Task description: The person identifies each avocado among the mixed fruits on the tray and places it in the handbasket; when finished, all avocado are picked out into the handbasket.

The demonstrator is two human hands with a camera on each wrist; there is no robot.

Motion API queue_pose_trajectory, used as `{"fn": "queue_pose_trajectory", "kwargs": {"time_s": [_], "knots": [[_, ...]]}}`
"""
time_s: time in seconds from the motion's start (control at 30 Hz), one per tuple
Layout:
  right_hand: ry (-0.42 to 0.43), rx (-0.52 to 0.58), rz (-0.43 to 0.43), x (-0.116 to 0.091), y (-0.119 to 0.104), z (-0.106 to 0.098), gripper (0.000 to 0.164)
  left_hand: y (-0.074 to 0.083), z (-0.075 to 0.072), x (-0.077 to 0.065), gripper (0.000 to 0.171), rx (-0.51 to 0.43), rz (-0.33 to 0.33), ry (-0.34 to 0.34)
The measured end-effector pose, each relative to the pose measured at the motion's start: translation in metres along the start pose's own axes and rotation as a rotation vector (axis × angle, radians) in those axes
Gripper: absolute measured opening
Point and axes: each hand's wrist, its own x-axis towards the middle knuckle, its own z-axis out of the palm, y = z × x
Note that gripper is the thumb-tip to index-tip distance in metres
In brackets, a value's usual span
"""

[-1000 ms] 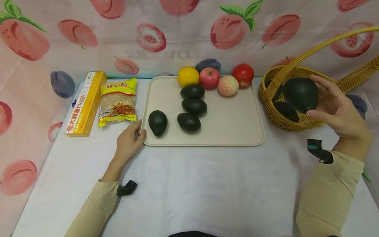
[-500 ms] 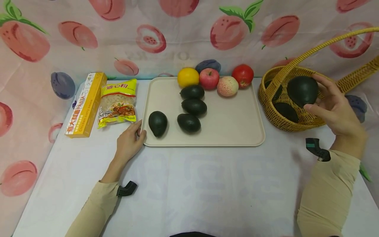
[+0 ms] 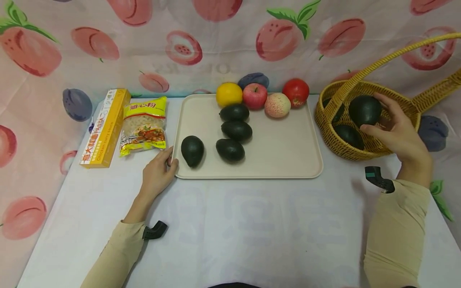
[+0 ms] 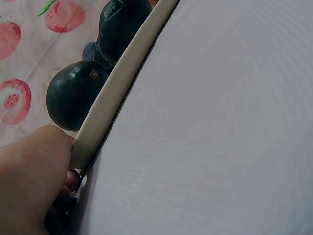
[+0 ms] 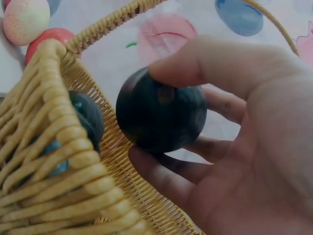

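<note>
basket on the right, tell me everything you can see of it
The basket is yellow-brown and woven, wicker by its look, with a rounded body and a wrapped handle arching out of the head view. It stands upright on the white-covered table, close by the right end of the tray; whether they touch is hard to tell. At least two dark green fruits show inside, and the right hand holds another dark fruit at its opening.
</note>
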Motion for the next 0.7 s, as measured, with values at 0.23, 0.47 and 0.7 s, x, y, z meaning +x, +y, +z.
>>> {"fn": "queue_pose_trajectory", "kwargs": {"time_s": [0.23, 0.47, 0.7], "knots": [[-0.011, -0.031, 0.066, 0.008, 0.006, -0.001, 0.083, -0.001, 0.000, 0.000, 0.044, 0.005, -0.008, -0.006], [-0.007, -0.188, 0.110, 0.016, 0.015, 0.001, 0.080, -0.002, 0.000, -0.001, 0.043, 0.008, -0.007, -0.002], [-0.059, -0.247, 0.152, 0.022, 0.020, 0.000, 0.078, -0.002, 0.001, -0.001, 0.044, 0.001, -0.002, 0.002]]}}
